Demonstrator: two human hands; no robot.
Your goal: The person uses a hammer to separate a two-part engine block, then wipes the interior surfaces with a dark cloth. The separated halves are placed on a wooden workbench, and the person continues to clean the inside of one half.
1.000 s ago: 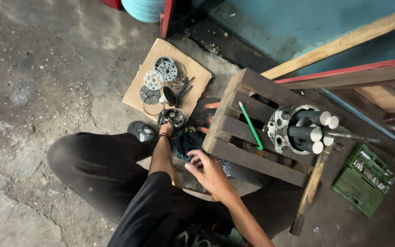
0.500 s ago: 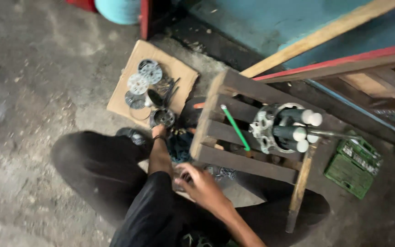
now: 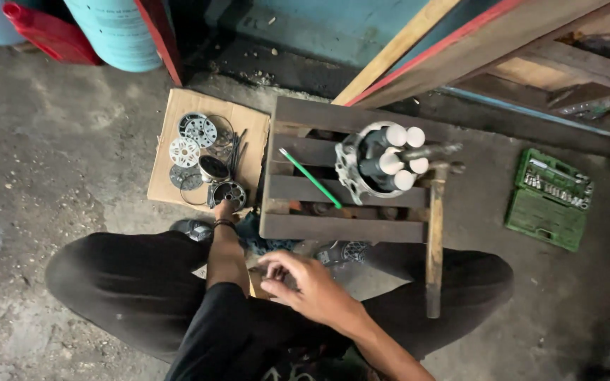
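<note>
1. Your left hand (image 3: pixel 224 210) reaches forward to the near edge of the cardboard sheet (image 3: pixel 171 152) and rests against a round metal cup (image 3: pixel 229 193) there. Whether the fingers grip the cup or only touch it cannot be told, as the wrist hides them.
2. Your right hand (image 3: pixel 303 282) hovers low over your lap, fingers curled and pinched together at the tips — something small may sit between them, but it is too small to make out.
3. On the cardboard, beyond the cup, lie several flat perforated metal discs (image 3: pixel 190 141) and a couple of thin wire rings, close together.
4. Just right of the cardboard stands a slatted wooden crate (image 3: pixel 340 227). A green screwdriver (image 3: pixel 311 178) lies slanted across its slats.
5. On the crate's right part sits a metal housing (image 3: pixel 351 169) with white-capped cylinders (image 3: pixel 400 156) sticking out of it.
6. A hammer (image 3: pixel 435 233) with a wooden handle lies along the crate's right side, its head touching the housing area.
7. Well apart to the right, on the concrete floor, an open green socket case (image 3: pixel 548 199) lies flat.
8. Your legs, in black trousers, are folded under both hands — the crate's near edge is just beyond your knees.
</note>
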